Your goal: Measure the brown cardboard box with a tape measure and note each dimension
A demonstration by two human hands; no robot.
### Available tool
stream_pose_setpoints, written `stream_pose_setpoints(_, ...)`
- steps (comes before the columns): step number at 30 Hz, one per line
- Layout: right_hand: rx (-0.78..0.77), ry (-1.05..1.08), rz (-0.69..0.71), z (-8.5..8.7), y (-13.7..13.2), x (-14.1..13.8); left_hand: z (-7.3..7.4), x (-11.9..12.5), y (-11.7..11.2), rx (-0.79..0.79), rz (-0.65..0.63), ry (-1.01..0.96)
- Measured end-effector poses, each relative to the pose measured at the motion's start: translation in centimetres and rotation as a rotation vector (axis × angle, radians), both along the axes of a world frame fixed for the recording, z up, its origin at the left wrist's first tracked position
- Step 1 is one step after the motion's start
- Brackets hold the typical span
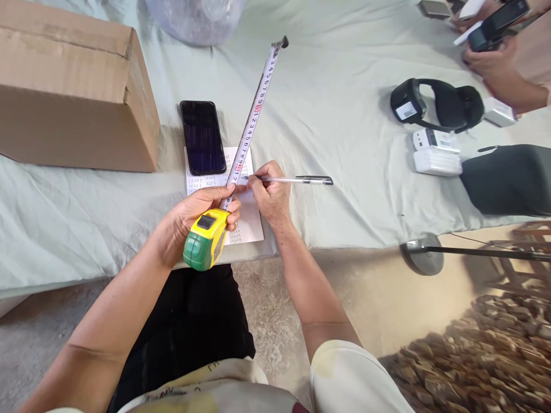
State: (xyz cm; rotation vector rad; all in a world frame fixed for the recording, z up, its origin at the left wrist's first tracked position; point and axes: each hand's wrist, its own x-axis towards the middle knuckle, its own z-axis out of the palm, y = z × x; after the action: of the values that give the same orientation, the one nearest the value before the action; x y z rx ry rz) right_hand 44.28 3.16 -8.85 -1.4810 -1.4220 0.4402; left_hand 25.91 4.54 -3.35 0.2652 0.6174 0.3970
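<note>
My left hand (pixel 200 209) grips a yellow and green tape measure (pixel 205 241) near the table's front edge, its fingers closed round the blade just above the case. The pulled-out blade slants up and away to the right, ending in a dark metal hook. In my right hand (pixel 271 195) is a pen (pixel 307 179), its tip pointing left at the blade. Beneath both hands lies a white sheet of paper (pixel 249 226) with handwritten rows of numbers, partly hidden by the blade and my fingers. A black smartphone (pixel 204 137) rests over the paper's upper left corner.
A cardboard box (pixel 77 97) stands at the left on the cloth-covered table (pixel 336 126). Behind is a clear plastic container (pixel 196 20). To the right are a black headset (pixel 439 106), white devices (pixel 437 155) and a dark case (pixel 508 179). Another person's hand (pixel 491 57) holds a black device.
</note>
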Motion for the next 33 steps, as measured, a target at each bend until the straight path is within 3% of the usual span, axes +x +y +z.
stream_pose_setpoints(24,0.014,0.011,-0.002,0.27,-0.12,-0.02,0.17,-0.14,-0.04,0.006,-0.003,0.013)
stream_pose_setpoints(33,0.021,0.000,-0.076,0.32,-0.17,0.14,0.02,-0.14,0.04,-0.006,-0.001,-0.001)
